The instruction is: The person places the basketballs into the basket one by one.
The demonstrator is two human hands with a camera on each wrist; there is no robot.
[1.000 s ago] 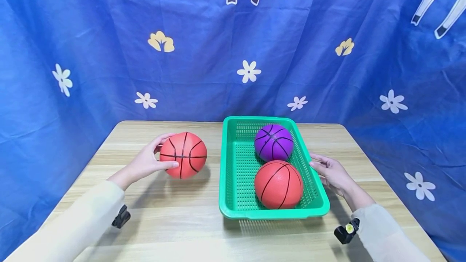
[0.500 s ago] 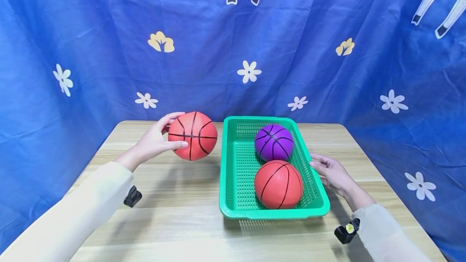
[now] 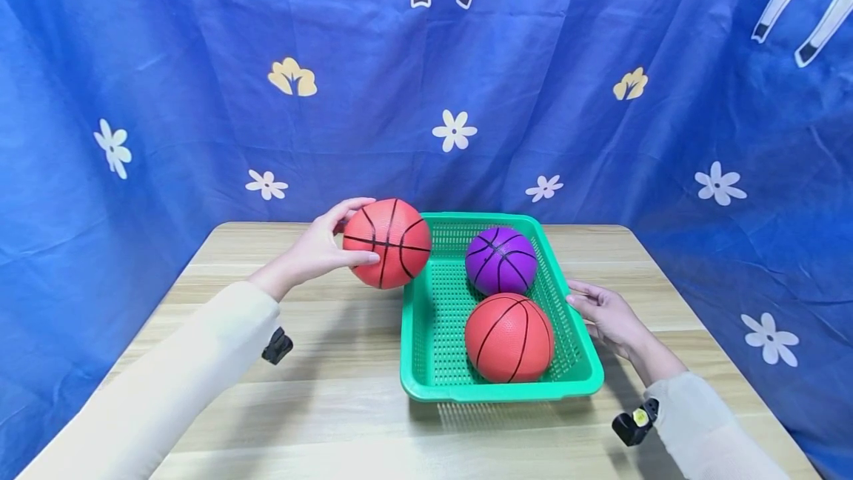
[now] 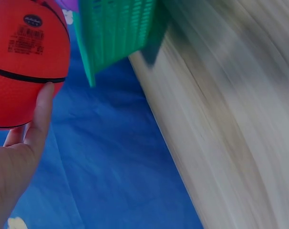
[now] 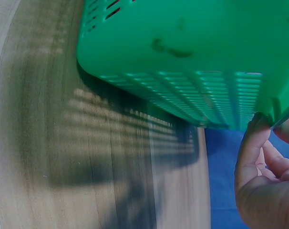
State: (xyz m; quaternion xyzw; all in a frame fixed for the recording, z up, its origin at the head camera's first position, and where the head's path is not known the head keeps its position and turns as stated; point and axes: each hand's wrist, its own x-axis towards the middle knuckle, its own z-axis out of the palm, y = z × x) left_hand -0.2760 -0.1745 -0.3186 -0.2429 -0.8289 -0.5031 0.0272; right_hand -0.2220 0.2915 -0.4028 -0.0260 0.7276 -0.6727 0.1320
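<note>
My left hand (image 3: 326, 243) grips an orange-red toy basketball (image 3: 393, 244) from its left side, the thumb in front and the fingers behind. The ball is held up at the left rim of a green plastic basket (image 3: 415, 361), covering part of that rim in the head view. Printed text shows on this ball (image 4: 25, 43) in the left wrist view. My right hand (image 3: 609, 321) pinches the basket's right rim between thumb and fingers; the basket wall (image 5: 182, 47) fills the top of the right wrist view. Inside the basket sit a purple ball (image 3: 501, 261) and another orange-red basketball (image 3: 509, 338).
The basket stands on a wood-grain table (image 3: 320, 421). Behind and beside the table hangs a blue curtain (image 3: 360, 95) with flower prints. A black wrist camera (image 3: 278, 346) is on the left sleeve, and another camera (image 3: 634, 423) on the right one.
My left hand has lifted the basketball up and carried it right, from beside the basket to its left rim. The right hand and the basket have stayed in place.
</note>
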